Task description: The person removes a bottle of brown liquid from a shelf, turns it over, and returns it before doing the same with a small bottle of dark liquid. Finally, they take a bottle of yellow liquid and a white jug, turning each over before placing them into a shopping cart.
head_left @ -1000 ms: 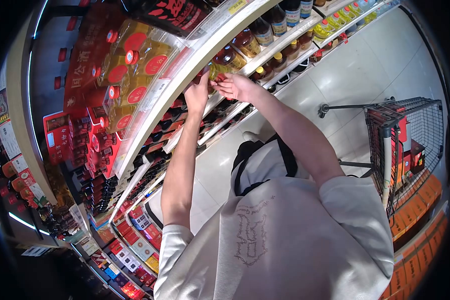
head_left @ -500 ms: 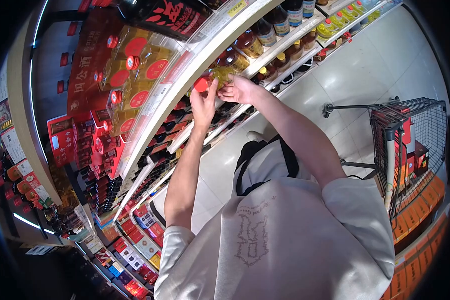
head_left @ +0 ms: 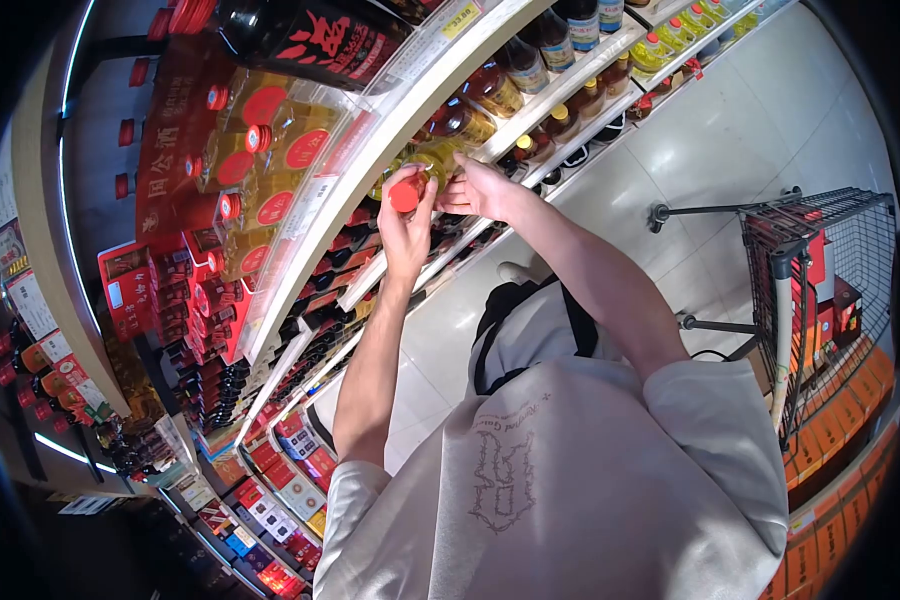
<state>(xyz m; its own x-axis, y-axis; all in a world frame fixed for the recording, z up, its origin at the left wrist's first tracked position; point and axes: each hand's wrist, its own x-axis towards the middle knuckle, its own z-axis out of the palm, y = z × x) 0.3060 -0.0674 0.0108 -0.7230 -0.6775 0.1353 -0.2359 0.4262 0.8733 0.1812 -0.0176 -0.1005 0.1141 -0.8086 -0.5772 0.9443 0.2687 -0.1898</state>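
Note:
A bottle with a red cap (head_left: 406, 194) and a clear yellowish body (head_left: 432, 162) is in front of the shelf. My left hand (head_left: 406, 232) is closed round it near the cap, thumb on one side and fingers on the other. The cap points up toward the camera, and the lower body is partly hidden by the hands and the shelf edge. Close on the right, my right hand (head_left: 482, 190) has its fingers loosely bent and its thumb apart. Whether its fingertips touch the bottle I cannot make out.
Large red-capped bottles of amber liquid (head_left: 280, 150) stand on the upper shelf, whose curved edge (head_left: 365, 160) passes close by the left hand. Dark bottles (head_left: 525, 65) line lower shelves. To the right are a shopping cart (head_left: 820, 250) with boxes inside and stacked orange cartons (head_left: 820, 450).
The bottle has turned in my left hand's grip, so its red cap now faces the camera more and sits a little lower. My right hand has shifted only slightly.

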